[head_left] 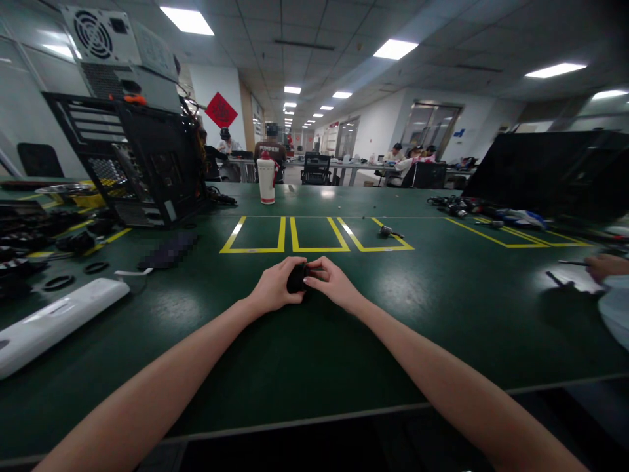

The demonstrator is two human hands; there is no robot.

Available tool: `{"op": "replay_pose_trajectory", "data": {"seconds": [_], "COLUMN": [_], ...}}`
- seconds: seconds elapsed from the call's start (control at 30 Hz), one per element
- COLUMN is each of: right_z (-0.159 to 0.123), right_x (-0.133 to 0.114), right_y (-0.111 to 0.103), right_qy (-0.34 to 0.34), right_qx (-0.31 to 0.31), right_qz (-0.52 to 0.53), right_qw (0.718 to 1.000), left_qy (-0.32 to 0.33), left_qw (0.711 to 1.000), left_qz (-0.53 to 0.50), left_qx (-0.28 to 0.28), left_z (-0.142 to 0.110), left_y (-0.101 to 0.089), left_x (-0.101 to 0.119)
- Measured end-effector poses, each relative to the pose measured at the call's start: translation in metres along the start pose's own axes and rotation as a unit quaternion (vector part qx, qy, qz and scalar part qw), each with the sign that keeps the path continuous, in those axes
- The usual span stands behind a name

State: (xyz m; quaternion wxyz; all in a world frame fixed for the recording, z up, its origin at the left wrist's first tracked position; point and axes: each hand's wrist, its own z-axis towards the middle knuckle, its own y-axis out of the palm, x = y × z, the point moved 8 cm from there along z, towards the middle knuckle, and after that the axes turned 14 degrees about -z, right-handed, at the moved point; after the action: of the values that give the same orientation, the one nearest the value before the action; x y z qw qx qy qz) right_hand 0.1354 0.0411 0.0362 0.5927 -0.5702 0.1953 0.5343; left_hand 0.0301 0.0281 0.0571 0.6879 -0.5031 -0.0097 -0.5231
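Between my hands is a small black rounded object [295, 279], its exact kind too dark to make out. My left hand [273, 286] wraps around its left side, thumb below and fingers over the top. From the right, the fingertips and thumb of my right hand [331, 282] pinch its edge. Both hands are just above the green table [314, 367], in front of the middle yellow taped frame [320, 249]. Beyond my right hand, a small dark part with a short stem [388, 231] lies in the right taped frame.
An open black computer case [147, 164] with a power supply [105, 39] on top stands at left. Nearby are a white power strip [63, 321], black rings [59, 283] and cables. A white cup [266, 180] stands behind. At right, another person's hand [607, 267] holds a thin tool.
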Motion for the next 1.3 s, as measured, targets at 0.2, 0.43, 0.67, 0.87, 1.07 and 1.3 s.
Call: {"op": "replay_pose_trajectory", "data": {"seconds": [0.2, 0.43, 0.67, 0.87, 1.07, 1.3], "right_z": [0.003, 0.002, -0.001, 0.001, 0.004, 0.001], "right_x": [0.002, 0.004, -0.004, 0.002, 0.010, 0.000], "right_y": [0.000, 0.002, 0.005, 0.003, 0.004, 0.005], "right_qy": [0.003, 0.026, 0.000, 0.005, 0.027, -0.001], "right_qx": [0.022, -0.013, -0.024, 0.000, 0.002, -0.015], "right_qz": [-0.026, -0.015, 0.024, 0.017, 0.002, 0.041], "right_qw": [0.999, 0.999, 0.999, 1.000, 1.000, 0.999], "left_qy": [-0.001, 0.001, -0.006, -0.009, -0.006, -0.009], "left_qw": [1.000, 1.000, 1.000, 1.000, 1.000, 1.000], "left_qz": [0.003, -0.011, -0.012, -0.009, -0.003, 0.003], "left_qx": [-0.003, -0.005, 0.002, -0.004, 0.000, -0.003], "left_z": [0.001, 0.001, 0.000, 0.001, 0.001, 0.001], "left_y": [0.002, 0.001, 0.000, 0.001, 0.001, 0.000], "left_x": [-0.001, 0.000, 0.000, 0.000, 0.000, 0.000]}}
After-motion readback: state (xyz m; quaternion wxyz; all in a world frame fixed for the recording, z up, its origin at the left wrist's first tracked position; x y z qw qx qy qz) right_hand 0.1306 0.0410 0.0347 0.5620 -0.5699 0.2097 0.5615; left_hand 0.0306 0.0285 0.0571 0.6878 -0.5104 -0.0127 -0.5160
